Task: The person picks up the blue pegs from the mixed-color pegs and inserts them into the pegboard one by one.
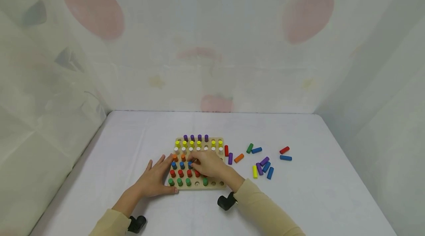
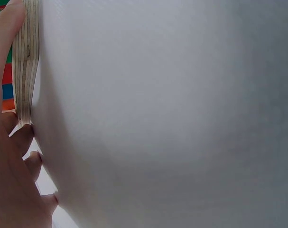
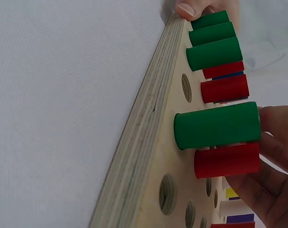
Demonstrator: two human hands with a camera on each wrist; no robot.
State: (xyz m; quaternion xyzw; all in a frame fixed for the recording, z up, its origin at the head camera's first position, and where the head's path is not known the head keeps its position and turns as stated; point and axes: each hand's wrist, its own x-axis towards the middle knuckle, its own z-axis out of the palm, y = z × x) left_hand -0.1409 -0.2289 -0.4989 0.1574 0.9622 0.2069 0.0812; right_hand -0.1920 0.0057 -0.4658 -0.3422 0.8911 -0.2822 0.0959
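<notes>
A wooden pegboard (image 1: 184, 187) lies on the table, filled with rows of coloured pegs. My left hand (image 1: 153, 180) rests at its near left corner, fingers spread along the left side and thumb (image 2: 10, 23) against the front edge. Over the middle of the board, my right hand (image 1: 210, 164) pinches a blue peg (image 1: 190, 165) in the blue row between thumb and fingertips. Behind these fingers, part of the orange and blue rows is hidden. In the right wrist view, a green peg (image 3: 217, 126) and a red peg (image 3: 227, 160) stand in front of the right hand (image 3: 272, 171).
Loose pegs lie right of the board, among them a yellow peg (image 1: 255, 172), an orange peg (image 1: 239, 158), a green peg (image 1: 249, 148) and a red peg (image 1: 284, 150). White cloth covers the table (image 1: 139, 132). Printed curtains (image 1: 212, 44) hang behind and at the sides.
</notes>
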